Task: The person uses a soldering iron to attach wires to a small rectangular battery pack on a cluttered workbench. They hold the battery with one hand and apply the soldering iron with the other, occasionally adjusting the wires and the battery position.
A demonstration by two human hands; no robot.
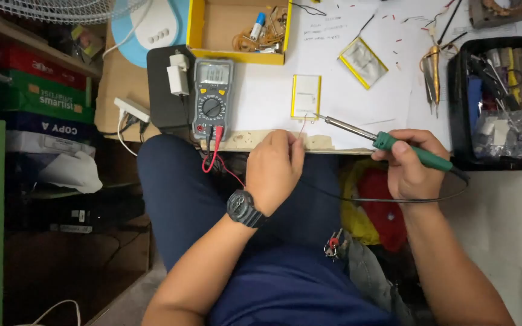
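Left hand (273, 169), wearing a black wristwatch (246, 208), rests at the near edge of the tabletop (273, 102), fingers pinched on a thin red wire (302, 125). Right hand (411, 166) is closed around the green handle of a soldering iron (388, 142); its tip meets the near edge of a flat yellow-bordered battery pouch (306, 95). Digital multimeter (212, 96) lies near the left edge, a black parts tray (496, 102) at the right.

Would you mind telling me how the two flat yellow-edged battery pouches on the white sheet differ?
The near pouch lies square to the bench edge; the far pouch sits turned at an angle. The soldering iron in the right hand has its tip at the near pouch; the far one lies untouched. Both are flat, silvery and yellow-edged.
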